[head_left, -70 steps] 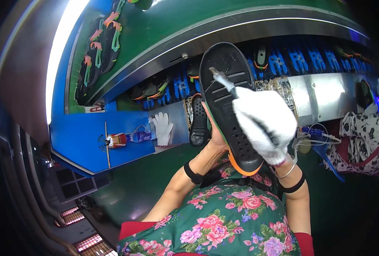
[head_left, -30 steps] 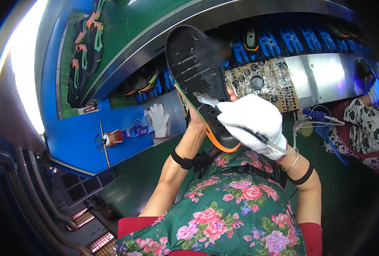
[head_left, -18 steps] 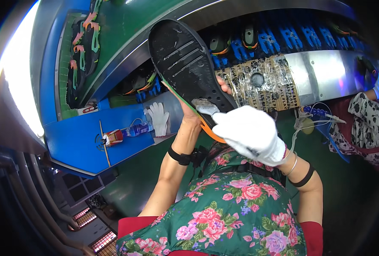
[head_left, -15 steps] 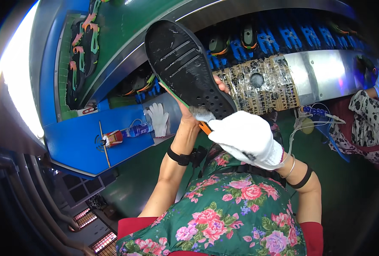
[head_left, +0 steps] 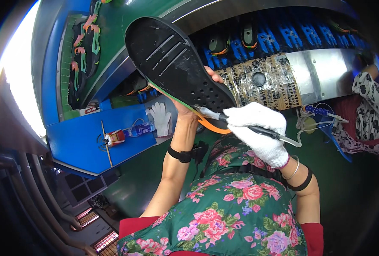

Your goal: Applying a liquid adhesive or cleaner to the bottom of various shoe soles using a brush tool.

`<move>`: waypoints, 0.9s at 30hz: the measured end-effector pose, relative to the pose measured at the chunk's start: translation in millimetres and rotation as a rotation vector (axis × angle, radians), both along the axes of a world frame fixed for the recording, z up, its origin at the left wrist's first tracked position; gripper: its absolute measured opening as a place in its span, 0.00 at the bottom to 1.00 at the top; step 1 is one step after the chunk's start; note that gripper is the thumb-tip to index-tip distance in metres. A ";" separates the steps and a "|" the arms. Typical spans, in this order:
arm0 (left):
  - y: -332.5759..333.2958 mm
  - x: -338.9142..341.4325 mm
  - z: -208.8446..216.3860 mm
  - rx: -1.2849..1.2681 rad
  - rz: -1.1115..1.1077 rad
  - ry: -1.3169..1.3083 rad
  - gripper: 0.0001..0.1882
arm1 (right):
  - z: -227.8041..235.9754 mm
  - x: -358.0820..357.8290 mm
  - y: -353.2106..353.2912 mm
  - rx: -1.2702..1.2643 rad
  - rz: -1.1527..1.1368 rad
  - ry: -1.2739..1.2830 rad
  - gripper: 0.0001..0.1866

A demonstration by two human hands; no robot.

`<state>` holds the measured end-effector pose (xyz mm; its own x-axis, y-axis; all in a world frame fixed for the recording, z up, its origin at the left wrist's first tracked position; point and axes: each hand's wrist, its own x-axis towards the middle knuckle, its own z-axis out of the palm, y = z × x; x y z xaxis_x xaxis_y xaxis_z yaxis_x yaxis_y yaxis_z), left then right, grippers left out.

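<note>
My bare left hand (head_left: 185, 112) grips a large black shoe sole (head_left: 172, 64) from beneath, its fingertips showing at the sole's right edge. The face toward me has three long grooves at its wide far end and several small holes nearer my wrist. Green trims its left edge, and an orange strap-like loop (head_left: 215, 127) hangs at the near end. In a white knit glove, my right hand (head_left: 257, 128) is closed round the dark handle of a brush (head_left: 261, 132). A clear tube runs from the handle's back end. The bristles touch the sole's near left edge.
Beyond the sole runs a line of blue racks (head_left: 289, 37) with shoes on it. In front lies a ledge covered in taped cardboard (head_left: 279, 81). A blue table (head_left: 83, 149) at left bears a bottle (head_left: 139, 129) and a white glove (head_left: 159, 119). Another person's patterned sleeve (head_left: 364, 96) is at right.
The sole has shifted slightly left and turned. My right hand has rolled and moved right, bringing the brush handle and tube into sight; more of the orange loop shows.
</note>
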<state>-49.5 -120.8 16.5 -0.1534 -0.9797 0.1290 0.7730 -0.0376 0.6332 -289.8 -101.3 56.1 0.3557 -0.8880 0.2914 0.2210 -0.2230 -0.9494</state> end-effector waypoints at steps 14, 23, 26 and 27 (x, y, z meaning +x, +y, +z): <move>-7.8 -12.6 14.0 -0.033 0.077 -0.036 0.45 | -0.5 -13.1 3.0 -0.110 -0.017 0.112 0.10; -15.8 -13.9 18.4 -0.067 0.085 -0.083 0.44 | -0.5 -16.2 6.7 -0.169 -0.044 0.115 0.11; -18.3 -14.1 18.7 -0.052 0.057 -0.033 0.43 | 0.7 -18.4 6.1 -0.124 -0.023 0.118 0.10; -19.0 -14.1 18.3 -0.041 0.053 -0.023 0.44 | 1.2 -18.9 6.3 -0.076 -0.014 0.078 0.10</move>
<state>-63.6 -139.8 34.9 -0.1044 -0.9806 0.1661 0.7582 0.0296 0.6514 -308.7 -94.9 57.3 0.3677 -0.8694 0.3301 0.1439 -0.2975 -0.9438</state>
